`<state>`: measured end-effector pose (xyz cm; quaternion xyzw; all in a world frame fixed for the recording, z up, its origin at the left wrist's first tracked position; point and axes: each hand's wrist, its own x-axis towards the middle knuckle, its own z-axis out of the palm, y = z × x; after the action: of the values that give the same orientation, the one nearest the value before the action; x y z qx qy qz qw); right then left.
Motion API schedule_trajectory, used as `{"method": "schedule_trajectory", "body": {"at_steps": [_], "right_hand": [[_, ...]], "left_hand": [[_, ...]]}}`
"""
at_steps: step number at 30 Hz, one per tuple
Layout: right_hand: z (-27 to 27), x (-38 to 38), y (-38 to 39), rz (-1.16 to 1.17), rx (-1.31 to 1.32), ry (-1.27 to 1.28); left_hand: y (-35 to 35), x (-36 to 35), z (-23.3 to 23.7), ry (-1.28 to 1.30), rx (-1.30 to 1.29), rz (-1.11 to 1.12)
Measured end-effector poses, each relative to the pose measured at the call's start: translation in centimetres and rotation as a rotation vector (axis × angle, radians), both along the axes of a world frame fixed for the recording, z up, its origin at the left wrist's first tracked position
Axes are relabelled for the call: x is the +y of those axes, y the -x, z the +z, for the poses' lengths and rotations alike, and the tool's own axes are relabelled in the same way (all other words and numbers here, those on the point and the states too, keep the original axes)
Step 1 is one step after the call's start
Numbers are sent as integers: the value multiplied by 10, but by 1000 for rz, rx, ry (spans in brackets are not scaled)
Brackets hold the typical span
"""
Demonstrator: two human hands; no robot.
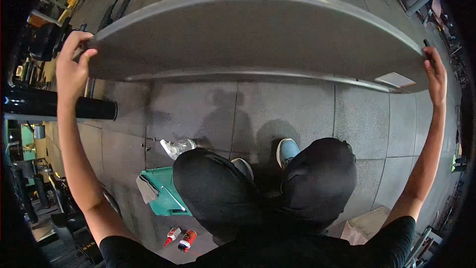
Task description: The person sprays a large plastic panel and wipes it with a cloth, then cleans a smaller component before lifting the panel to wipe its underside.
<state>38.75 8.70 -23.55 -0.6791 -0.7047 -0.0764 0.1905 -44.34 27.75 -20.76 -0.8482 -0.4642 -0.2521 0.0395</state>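
Fingers of our left hand are curling over the left end of the long grey panel, thumb pressing its edge, so that hand is clamped on it. Our right hand is gripping the opposite end at the right edge of the frame, its fingers closed around the corner.

We are holding the panel roughly level across the upper half of the frame, clear of the floor tiles and spanning from one hand to the other. A white label is showing near its right end.

We are judging the step in hand to be a two-handed lift and hold. Any further move is calling for matched grips and an even tilt, the span being wide.

Below the panel, our knees and blue shoes are showing at centre. At lower left we are noting:
- a green tray
- a grey cloth over its edge
- a spray bottle just above it
- two red-and-white bottles below it

A black tube is jutting in at the left edge.
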Motion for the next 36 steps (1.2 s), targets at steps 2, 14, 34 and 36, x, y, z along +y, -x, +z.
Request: {"method": "schedule_trajectory", "body": {"at_steps": [2,14,34,36], "right_hand": [[5,2,-16,14,178,-32],[-34,57,-6,95,419,211],[-348,-124,-89,-960,1332,-352],[-374,-118,-77,-723,1541,-520]], "left_hand": [[9,4,13,95,-54,-28],[-20,46,-17,436,-61,28],[-26,142,-74,208,-63,34],[-33,136,-76,170,-47,35]]}}
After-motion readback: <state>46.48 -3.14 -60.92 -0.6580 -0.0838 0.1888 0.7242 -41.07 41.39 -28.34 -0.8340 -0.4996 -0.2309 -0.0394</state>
